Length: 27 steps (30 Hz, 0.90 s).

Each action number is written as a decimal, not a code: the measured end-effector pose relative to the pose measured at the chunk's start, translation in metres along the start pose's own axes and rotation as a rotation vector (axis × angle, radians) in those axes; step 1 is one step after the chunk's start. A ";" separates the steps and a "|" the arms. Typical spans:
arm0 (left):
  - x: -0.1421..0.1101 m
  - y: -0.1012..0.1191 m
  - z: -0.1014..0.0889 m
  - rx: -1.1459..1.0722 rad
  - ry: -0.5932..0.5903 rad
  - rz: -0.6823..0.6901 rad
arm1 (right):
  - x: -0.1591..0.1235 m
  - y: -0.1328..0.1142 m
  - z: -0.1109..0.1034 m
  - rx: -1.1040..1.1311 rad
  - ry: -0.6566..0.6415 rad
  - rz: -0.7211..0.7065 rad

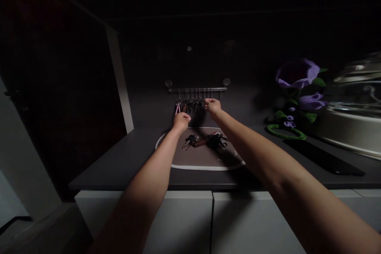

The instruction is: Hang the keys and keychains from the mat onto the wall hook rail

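Note:
A clear rail (198, 89) with a row of small hooks is fixed to the dark wall by round mounts. Several bunches of keys (196, 106) hang from its left and middle hooks, with a pink strap (177, 108) at the left end. My right hand (212, 106) is raised to the hooks right of the hanging keys, its fingertips pinched; what they grip is too small to tell. My left hand (181, 121) is just below the pink strap, fingers closed, their contents hidden. Below both hands, more keys (218, 140) and a brown key case (200, 143) lie on a mat (190, 158).
The mat lies on a dark counter (119, 162) above white cabinet fronts (190, 214). At right are purple fabric flowers (299, 73), a green ring (285, 131), a flat black object (324, 156) and a large pale rounded container (351, 127). A dark doorway is at left.

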State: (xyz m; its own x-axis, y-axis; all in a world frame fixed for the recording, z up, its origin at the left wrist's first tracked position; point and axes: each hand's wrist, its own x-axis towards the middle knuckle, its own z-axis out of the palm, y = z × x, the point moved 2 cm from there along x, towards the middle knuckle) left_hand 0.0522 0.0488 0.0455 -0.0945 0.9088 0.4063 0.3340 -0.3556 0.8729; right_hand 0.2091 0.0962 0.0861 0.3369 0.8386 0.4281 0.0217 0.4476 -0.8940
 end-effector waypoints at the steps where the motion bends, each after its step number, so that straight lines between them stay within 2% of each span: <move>1: 0.000 0.000 0.000 -0.003 -0.004 0.002 | -0.007 -0.006 -0.002 0.035 0.012 0.041; 7: -0.007 0.006 0.001 0.019 -0.079 0.009 | -0.050 -0.030 -0.013 0.132 -0.077 0.089; 11: -0.011 0.013 0.000 0.126 -0.190 0.069 | -0.073 -0.025 -0.023 0.096 -0.126 0.079; 14: -0.017 0.016 -0.002 0.260 -0.279 0.198 | -0.088 -0.016 -0.030 0.033 -0.169 0.068; 17: -0.026 0.012 -0.002 0.333 -0.352 0.336 | -0.100 -0.005 -0.038 -0.094 -0.212 0.032; 20: -0.035 0.003 -0.002 0.322 -0.416 0.424 | -0.107 0.005 -0.048 -0.295 -0.237 -0.073; 24: -0.040 -0.003 -0.003 0.313 -0.486 0.437 | -0.112 0.012 -0.055 -0.610 -0.274 -0.248; 27: -0.041 -0.003 -0.003 0.322 -0.506 0.417 | -0.114 0.013 -0.054 -0.762 -0.317 -0.327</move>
State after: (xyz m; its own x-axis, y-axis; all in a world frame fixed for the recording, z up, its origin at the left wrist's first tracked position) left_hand 0.0521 0.0120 0.0271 0.5194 0.7293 0.4454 0.5143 -0.6830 0.5186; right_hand 0.2219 -0.0100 0.0185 -0.0699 0.8017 0.5936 0.7299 0.4467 -0.5174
